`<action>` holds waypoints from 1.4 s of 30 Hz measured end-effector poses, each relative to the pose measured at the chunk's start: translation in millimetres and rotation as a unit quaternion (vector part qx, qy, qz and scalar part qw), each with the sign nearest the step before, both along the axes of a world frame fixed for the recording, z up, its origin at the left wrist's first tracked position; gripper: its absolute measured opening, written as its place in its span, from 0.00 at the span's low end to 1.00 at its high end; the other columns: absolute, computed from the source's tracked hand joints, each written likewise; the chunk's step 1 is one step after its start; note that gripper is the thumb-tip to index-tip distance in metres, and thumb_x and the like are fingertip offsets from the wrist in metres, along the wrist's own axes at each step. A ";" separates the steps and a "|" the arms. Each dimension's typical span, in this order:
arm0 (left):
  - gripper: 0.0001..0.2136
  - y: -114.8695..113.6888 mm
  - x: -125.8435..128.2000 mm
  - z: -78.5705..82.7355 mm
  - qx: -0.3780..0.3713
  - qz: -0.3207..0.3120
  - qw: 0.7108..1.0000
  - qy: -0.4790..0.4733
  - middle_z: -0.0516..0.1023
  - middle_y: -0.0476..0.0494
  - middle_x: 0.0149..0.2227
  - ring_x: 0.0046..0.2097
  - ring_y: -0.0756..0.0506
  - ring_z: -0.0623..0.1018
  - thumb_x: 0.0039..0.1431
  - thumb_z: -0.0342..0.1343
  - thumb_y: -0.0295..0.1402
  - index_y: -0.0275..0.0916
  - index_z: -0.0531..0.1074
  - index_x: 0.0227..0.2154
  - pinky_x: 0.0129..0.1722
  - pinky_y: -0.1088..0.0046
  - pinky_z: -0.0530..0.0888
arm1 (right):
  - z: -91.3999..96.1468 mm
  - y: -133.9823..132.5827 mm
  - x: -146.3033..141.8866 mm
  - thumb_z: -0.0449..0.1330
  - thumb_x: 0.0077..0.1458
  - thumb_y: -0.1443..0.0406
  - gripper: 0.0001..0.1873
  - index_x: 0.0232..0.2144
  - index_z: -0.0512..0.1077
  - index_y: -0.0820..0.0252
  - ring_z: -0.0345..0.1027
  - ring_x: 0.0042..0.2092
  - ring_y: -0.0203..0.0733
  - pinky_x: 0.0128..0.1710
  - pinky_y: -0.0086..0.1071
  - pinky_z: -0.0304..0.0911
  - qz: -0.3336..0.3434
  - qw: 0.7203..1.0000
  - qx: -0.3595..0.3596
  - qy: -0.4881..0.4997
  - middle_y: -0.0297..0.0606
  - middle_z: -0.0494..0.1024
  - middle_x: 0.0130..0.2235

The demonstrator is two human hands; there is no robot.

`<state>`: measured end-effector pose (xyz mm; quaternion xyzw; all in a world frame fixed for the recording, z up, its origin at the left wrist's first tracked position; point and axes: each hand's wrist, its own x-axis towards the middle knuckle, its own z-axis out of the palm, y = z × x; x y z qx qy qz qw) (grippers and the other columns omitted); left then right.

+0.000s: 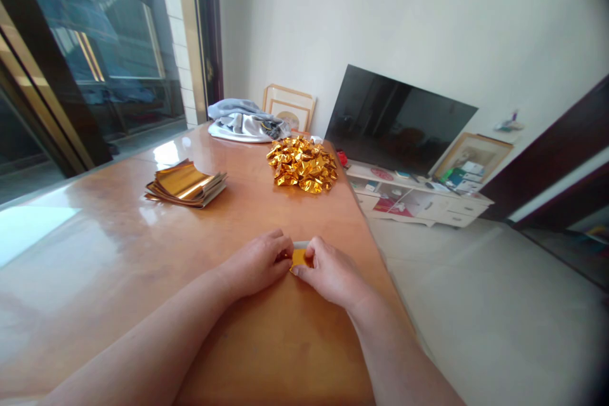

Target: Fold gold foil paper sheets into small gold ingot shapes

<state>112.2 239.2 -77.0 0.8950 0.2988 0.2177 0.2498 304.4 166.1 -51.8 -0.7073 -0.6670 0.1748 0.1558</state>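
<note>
Between my two hands is a small sheet of gold foil paper (299,258), with a pale strip along its far edge. My left hand (261,261) has its fingers curled and pinched on the sheet's left side. From the right, my right hand (333,269) grips the same sheet between thumb and fingers. Part of the paper is hidden by the fingers. Farther off to the left lies a stack of gold foil paper sheets (183,183). A heap of folded gold foil pieces (304,165) sits beyond my hands, near the table's right edge.
The glossy wooden table (247,203) has its right edge close to my right forearm. Grey cloth or clothing (242,120) is piled at its far end. Past it stand framed pictures (290,108), a television (397,120) and a white cabinet (419,200). Glass doors (109,44) are on the left.
</note>
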 end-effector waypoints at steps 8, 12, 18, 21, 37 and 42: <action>0.03 -5.5 2.0 4.7 0.012 0.014 1.000 0.014 0.69 0.46 0.36 0.34 0.48 0.71 0.57 0.57 0.33 0.40 0.72 0.32 0.34 0.72 0.68 | -10.1 9.4 35.5 0.63 0.54 0.63 0.06 0.32 0.70 0.58 0.62 0.29 0.36 0.27 0.27 0.48 0.015 0.989 -0.029 0.142 0.30 0.73 0.28; 0.03 -5.7 2.7 4.9 0.016 0.021 0.999 0.022 0.69 0.46 0.36 0.34 0.48 0.71 0.56 0.57 0.33 0.41 0.71 0.33 0.34 0.72 0.68 | -14.1 11.4 49.0 0.62 0.50 0.68 0.03 0.29 0.70 0.58 0.60 0.28 0.34 0.26 0.27 0.46 0.017 0.991 -0.031 0.128 0.29 0.71 0.27; 0.04 -7.5 3.0 6.7 0.023 0.023 0.999 0.029 0.69 0.46 0.37 0.34 0.47 0.71 0.55 0.57 0.34 0.41 0.71 0.32 0.34 0.72 0.68 | -15.9 11.0 49.0 0.61 0.50 0.68 0.02 0.30 0.70 0.58 0.61 0.28 0.34 0.26 0.26 0.46 0.045 0.991 -0.045 0.118 0.29 0.72 0.28; 0.05 -9.4 3.3 9.6 0.021 0.028 0.999 0.041 0.70 0.46 0.37 0.34 0.47 0.71 0.53 0.59 0.34 0.41 0.70 0.32 0.33 0.73 0.68 | -13.6 11.5 45.5 0.59 0.51 0.69 0.03 0.31 0.71 0.59 0.62 0.29 0.34 0.26 0.26 0.46 0.047 0.989 -0.044 0.132 0.30 0.73 0.28; 0.09 -11.4 2.1 17.2 0.029 0.033 0.997 0.069 0.72 0.45 0.38 0.35 0.46 0.73 0.53 0.62 0.39 0.41 0.72 0.33 0.32 0.73 0.67 | -5.6 6.4 41.6 0.60 0.49 0.72 0.13 0.40 0.70 0.57 0.62 0.28 0.34 0.26 0.25 0.50 0.092 0.984 -0.055 0.143 0.28 0.71 0.29; 0.10 -10.4 0.8 16.1 0.036 0.028 0.997 0.063 0.72 0.45 0.39 0.36 0.46 0.74 0.58 0.59 0.42 0.41 0.72 0.34 0.32 0.73 0.68 | -3.8 5.1 43.7 0.59 0.49 0.72 0.18 0.44 0.69 0.55 0.61 0.28 0.33 0.26 0.25 0.51 0.105 0.980 -0.061 0.161 0.26 0.69 0.28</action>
